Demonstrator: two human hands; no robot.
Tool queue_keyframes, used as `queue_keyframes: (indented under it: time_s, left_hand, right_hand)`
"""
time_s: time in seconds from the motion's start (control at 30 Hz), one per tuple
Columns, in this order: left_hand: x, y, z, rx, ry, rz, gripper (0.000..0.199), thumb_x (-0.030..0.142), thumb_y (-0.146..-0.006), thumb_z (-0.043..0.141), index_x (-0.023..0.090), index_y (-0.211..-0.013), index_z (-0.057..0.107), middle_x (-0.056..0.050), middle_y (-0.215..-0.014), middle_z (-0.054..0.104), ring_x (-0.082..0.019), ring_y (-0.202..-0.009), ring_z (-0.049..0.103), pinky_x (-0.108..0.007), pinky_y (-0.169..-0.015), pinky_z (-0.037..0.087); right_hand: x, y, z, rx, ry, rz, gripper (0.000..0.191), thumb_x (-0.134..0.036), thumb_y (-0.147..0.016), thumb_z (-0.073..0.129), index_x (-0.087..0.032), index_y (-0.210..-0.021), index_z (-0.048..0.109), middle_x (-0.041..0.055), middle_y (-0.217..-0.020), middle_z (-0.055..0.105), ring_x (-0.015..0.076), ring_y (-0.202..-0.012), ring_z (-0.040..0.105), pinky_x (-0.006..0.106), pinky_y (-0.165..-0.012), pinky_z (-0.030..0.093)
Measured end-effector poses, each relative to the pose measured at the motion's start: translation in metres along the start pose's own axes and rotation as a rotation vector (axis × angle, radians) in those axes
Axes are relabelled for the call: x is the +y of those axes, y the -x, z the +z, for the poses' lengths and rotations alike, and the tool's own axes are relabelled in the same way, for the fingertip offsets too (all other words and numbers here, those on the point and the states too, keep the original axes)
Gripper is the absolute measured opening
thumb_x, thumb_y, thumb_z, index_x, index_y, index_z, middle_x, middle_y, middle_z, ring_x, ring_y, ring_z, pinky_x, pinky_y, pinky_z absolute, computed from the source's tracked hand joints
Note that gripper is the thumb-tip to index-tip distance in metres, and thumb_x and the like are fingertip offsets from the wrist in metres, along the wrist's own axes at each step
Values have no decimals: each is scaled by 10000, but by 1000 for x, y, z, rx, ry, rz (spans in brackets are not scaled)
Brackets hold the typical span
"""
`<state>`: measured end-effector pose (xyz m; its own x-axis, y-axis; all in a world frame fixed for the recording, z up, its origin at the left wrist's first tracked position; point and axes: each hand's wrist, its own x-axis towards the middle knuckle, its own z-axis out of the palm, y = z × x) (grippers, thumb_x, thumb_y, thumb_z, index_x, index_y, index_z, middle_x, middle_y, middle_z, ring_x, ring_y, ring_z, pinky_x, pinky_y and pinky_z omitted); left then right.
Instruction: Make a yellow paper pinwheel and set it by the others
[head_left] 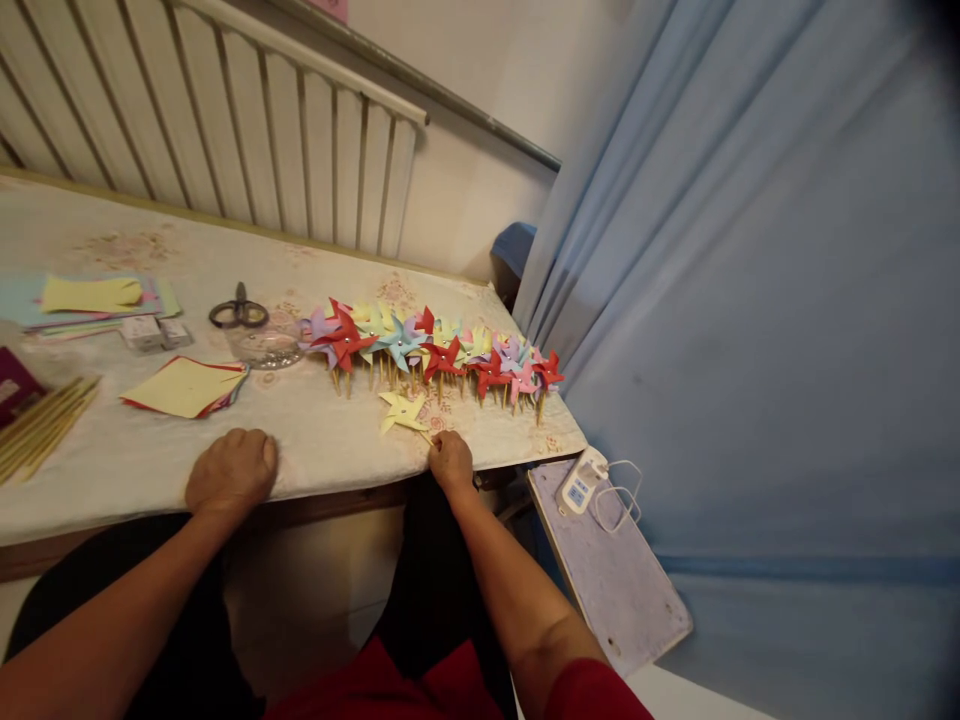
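My right hand (451, 461) is at the table's front edge, its fingers closed on the stick of a pale yellow paper pinwheel (403, 411). The pinwheel's blades lie just above the tablecloth, pointing away from me. My left hand (232, 468) rests as a fist on the table edge, and nothing shows in it. Beyond my right hand is a long row of finished pinwheels (442, 358) in red, yellow, blue, purple and pink, on wooden sticks. Nearest my left hand lies a stack of square paper sheets (184, 386), yellow on top with red below.
Black-handled scissors (238, 308) and a clear dish of small shiny pieces (270, 350) lie behind the squares. Further left are coloured paper sheets (94, 295), small boxes (154, 333) and wooden sticks (49, 425). A power strip (581, 483) sits on a low stool (622, 590) at right.
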<state>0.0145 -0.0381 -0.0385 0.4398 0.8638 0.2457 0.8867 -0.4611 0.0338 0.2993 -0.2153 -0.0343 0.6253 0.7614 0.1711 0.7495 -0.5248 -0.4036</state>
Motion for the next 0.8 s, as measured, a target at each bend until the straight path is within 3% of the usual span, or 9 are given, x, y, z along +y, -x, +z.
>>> queue_keyframes:
  time_s: [0.4, 0.8]
  left_hand:
    - [-1, 3, 0, 42, 73, 32, 467, 334, -972, 275, 105, -916, 678, -182, -919, 634, -300, -859, 582, -387, -712, 383]
    - [1, 7, -1, 67, 27, 25, 463, 345, -988, 255, 127, -907, 656, -158, -921, 629, -289, -893, 586, -377, -729, 380]
  right_hand:
    - [-3, 2, -1, 5, 30, 14, 159, -153, -865, 541, -187, -892, 694, 64, -935, 679, 169, -850, 600, 252, -770, 413]
    - [-5, 4, 1, 13, 59, 25, 171, -145, -876, 528, -176, -901, 694, 79, -937, 688, 178, -850, 604, 261, -761, 409]
